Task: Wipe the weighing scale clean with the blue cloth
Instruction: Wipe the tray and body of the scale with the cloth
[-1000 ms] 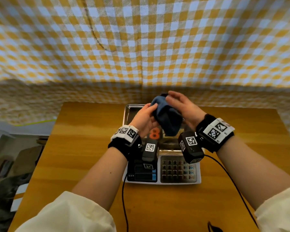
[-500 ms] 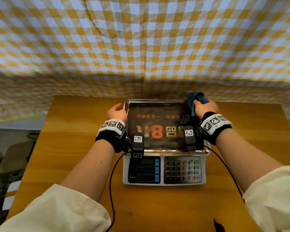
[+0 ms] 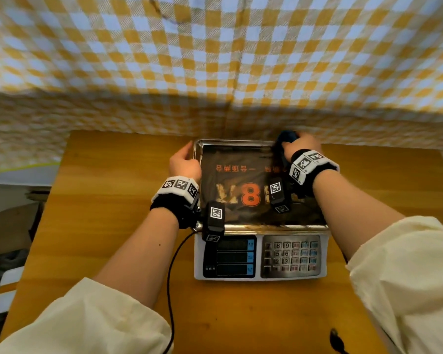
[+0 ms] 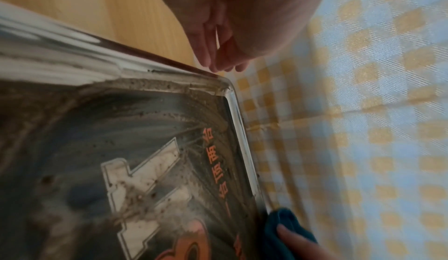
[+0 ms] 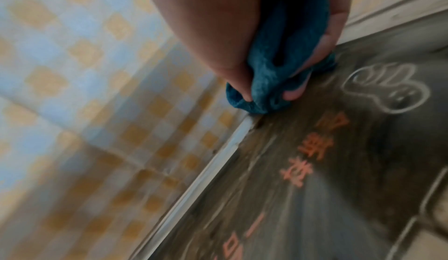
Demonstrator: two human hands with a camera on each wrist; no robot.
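The weighing scale [image 3: 261, 254] sits mid-table, its steel pan [image 3: 230, 143] carrying a dusty black sheet with orange print. My right hand [image 3: 301, 146] grips the bunched blue cloth [image 3: 287, 136] and presses it onto the pan's far right corner. The right wrist view shows the cloth [image 5: 271, 76] pinched between thumb and fingers against the pan's far rim [image 5: 218, 160]. My left hand [image 3: 183, 162] rests at the pan's left edge near the far left corner. In the left wrist view its fingers [image 4: 211, 53] lie straight beside the rim [image 4: 169, 68] and hold nothing.
A wooden table [image 3: 113, 226] carries the scale. Yellow-and-white checked fabric [image 3: 215, 60] hangs close behind the table's far edge. A black cable [image 3: 170, 272] trails from my left wrist across the table. The scale's display and keypad [image 3: 290, 255] face me.
A second ago both hands held the cloth above the pan. The left hand then went to the pan's left edge; the right hand carried the cloth down onto the far right corner.
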